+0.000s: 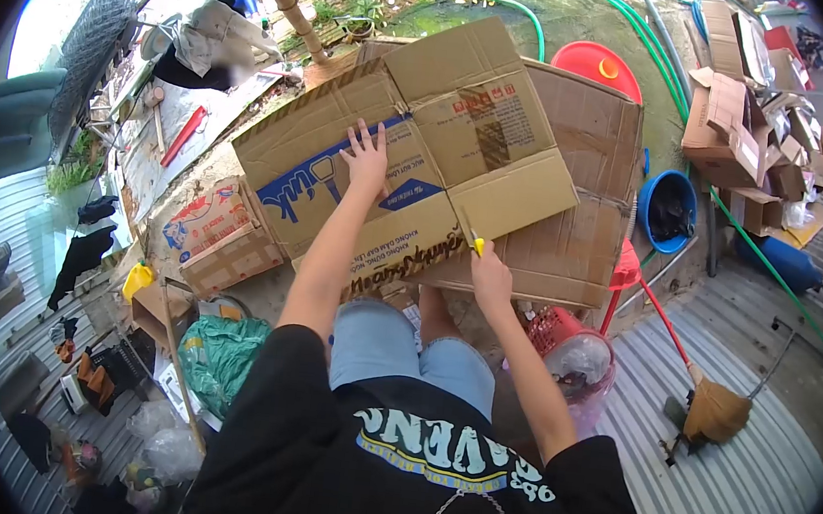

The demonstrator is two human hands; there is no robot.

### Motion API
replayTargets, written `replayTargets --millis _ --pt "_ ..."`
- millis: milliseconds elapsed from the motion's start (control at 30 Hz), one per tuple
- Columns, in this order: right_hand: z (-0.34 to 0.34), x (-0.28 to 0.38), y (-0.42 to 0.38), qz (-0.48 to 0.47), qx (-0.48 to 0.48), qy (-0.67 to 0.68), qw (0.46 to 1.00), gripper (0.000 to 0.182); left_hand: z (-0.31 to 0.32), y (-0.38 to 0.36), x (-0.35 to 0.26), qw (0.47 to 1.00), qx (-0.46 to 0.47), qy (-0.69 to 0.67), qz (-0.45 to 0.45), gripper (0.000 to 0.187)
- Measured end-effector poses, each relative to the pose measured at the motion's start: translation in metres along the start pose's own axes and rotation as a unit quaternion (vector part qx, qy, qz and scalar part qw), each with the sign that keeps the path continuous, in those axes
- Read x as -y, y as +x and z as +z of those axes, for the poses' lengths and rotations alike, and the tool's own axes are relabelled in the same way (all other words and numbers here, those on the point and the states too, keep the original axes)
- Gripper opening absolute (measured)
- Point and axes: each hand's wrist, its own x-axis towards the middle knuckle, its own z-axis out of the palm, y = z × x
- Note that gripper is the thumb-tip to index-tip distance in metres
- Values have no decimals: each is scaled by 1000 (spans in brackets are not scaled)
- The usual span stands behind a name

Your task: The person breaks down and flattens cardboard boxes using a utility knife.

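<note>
Here, the left hand (368,162) is open, its fingers spread on the big flat box (522,190) at 12 o'clock, which lies partly over a brown cardboard sheet (581,249). The right hand (492,279) is closed around a small yellow cutter (478,247) near the box's low edge. A blue bucket (646,212) sits between 2 and 3 o'clock, and a red basket (547,332) at 4 o'clock.

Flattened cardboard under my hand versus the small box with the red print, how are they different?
The flattened cardboard lies opened out, while the red-printed box has a boxy shape. The cardboard is larger than the box. The cardboard has a big blue panel; the box's print is mostly red. Both are brown.
</note>
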Motion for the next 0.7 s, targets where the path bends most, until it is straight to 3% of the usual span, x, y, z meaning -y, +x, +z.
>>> replayTargets --millis 33,67,100,133,167,267,333,433,467,500,533,567,600,667,700 --pt "-7 -6 0 23 -62 64 996 23 -1 -12 -1 998 -26 36 35 119" --pt "-8 -15 7 20 -64 66 996 23 21 -21 -5 992 -72 64 76 113" --pt "-5 -25 14 127 -72 265 953 24 43 -36 -12 982 -116 95 118 107" --pt "-2 -29 17 230 -73 452 859 26 21 -73 -31 990 -32 18 134 102" --pt "-21 -18 25 275 -91 524 801 28 23 -103 -48 987 18 -61 151 105" --pt "4 -17 53 335 -102 541 765 28 37 -132 -69 988 31 -79 132 107" --pt "12 -25 59 343 -95 548 757 25 52 -136 -65 991 -26 -126 38 105" --pt "13 -25 77 324 -96 712 616 23 73 -140 -33 979 -97 -162 73 86" --pt "6 -18 81 318 -94 715 615 23 78 -140 -24 969 -128 -181 111 78" --pt "0 -10 84 317 -91 659 676 28 61 -147 -19 959 -176 -176 133 56" --pt "-5 -1 87 314 -88 598 732 34 56 -146 -13 960 -179 -171 132 56" --pt "9 1 96 348 -148 446 811 46 51 -146 -6 951 -190 -189 151 50" --pt "19 0 98 343 -147 451 811 46 47 -145 1 941 -204 -209 169 44" --pt "33 -3 101 500 -185 180 826 69 32 -155 18 923 -257 -222 181 39" --pt "38 -12 101 493 -149 408 754 51 16 -169 25 915 -276 -259 142 37"
